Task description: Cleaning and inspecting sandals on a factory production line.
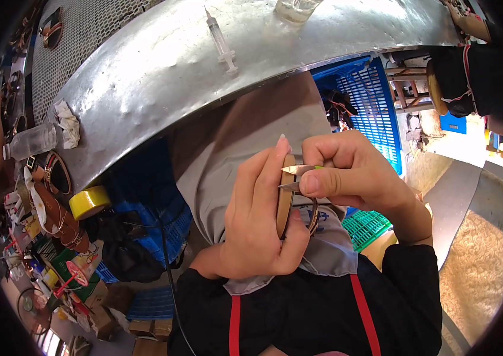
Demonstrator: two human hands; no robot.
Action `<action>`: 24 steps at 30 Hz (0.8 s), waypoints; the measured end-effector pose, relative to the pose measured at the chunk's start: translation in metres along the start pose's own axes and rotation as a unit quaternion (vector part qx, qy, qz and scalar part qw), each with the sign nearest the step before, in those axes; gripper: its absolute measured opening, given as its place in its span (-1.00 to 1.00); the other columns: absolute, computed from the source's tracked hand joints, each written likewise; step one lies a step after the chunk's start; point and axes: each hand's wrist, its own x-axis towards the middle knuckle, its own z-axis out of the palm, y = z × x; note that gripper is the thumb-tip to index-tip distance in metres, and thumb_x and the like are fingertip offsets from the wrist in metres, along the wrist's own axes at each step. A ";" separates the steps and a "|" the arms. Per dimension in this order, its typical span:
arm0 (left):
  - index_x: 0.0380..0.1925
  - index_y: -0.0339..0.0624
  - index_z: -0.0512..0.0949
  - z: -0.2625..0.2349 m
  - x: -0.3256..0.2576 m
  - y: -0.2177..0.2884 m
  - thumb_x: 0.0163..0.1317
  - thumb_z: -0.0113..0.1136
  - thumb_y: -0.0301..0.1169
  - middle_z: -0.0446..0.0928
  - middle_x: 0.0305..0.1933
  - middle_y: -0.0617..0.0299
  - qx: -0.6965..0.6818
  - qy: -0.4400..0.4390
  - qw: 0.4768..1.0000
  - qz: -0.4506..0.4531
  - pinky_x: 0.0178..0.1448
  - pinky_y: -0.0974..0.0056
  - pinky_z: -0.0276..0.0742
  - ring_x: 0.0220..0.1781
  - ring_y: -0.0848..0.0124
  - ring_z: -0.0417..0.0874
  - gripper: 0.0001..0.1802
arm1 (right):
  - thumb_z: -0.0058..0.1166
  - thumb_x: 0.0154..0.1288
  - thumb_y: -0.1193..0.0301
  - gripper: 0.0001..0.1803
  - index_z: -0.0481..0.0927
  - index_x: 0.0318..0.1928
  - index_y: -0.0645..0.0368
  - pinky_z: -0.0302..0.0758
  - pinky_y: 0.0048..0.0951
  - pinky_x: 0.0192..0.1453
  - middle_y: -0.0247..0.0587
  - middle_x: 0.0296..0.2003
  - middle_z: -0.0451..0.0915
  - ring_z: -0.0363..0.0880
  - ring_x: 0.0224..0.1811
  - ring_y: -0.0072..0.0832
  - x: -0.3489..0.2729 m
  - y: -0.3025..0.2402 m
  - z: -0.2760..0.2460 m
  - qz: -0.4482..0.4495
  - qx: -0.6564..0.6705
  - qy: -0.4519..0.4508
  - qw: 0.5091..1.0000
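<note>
My left hand (257,216) grips the sandal (284,207) edge-up above my lap (245,133); my right hand (346,172) pinches the snips (294,170) at its edge. Likely light, stiff-soled: hold it by the sides, clear of the snips.

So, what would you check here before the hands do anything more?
1. Left hand has hold of the sole: ok, fingers one side, thumb the other.
2. Right hand has hold of the snips: ok, between thumb and fingers.
3. Snips' blades apart: ok, a gap shows between them.
4. Left fingers well clear of the blade tips: not ok, they look close.
5. Syringe away from the hands: ok, lying on the metal table.
6. Anything caught between the blades: cannot tell.
</note>
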 end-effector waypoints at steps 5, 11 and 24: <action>0.32 -0.56 0.25 0.004 -0.005 -0.004 -0.10 0.11 -0.63 0.39 0.18 -0.34 -0.004 0.015 1.000 -0.006 0.11 0.10 0.56 0.03 -0.09 0.59 -0.17 | 0.25 0.39 0.26 -0.68 0.50 -0.42 0.16 -0.05 -0.67 -0.66 -0.47 -0.57 0.48 0.20 -0.70 -0.85 0.002 0.000 0.004 -0.002 0.027 0.003 1.000; 0.14 -0.49 0.29 0.015 -0.013 -0.015 -0.03 0.13 -0.68 0.35 0.21 -0.43 -0.069 0.106 0.991 0.047 0.13 0.10 0.57 0.08 -0.07 0.57 -0.37 | 0.24 0.40 0.27 -0.71 0.52 -0.38 0.17 -0.05 -0.68 -0.67 -0.42 -0.50 0.55 0.19 -0.70 -0.85 0.008 0.002 0.003 0.004 0.034 0.007 0.999; 0.11 -0.44 0.26 0.009 -0.013 -0.009 -0.04 0.11 -0.68 0.28 0.20 -0.32 -0.169 0.064 0.981 0.074 0.21 0.02 0.52 0.17 -0.15 0.54 -0.39 | 0.07 0.48 0.29 -0.71 0.39 -0.40 0.13 -0.08 -0.63 -0.71 -0.46 -0.70 0.34 0.06 -0.81 -0.79 0.012 0.026 -0.013 -0.071 0.146 0.084 0.983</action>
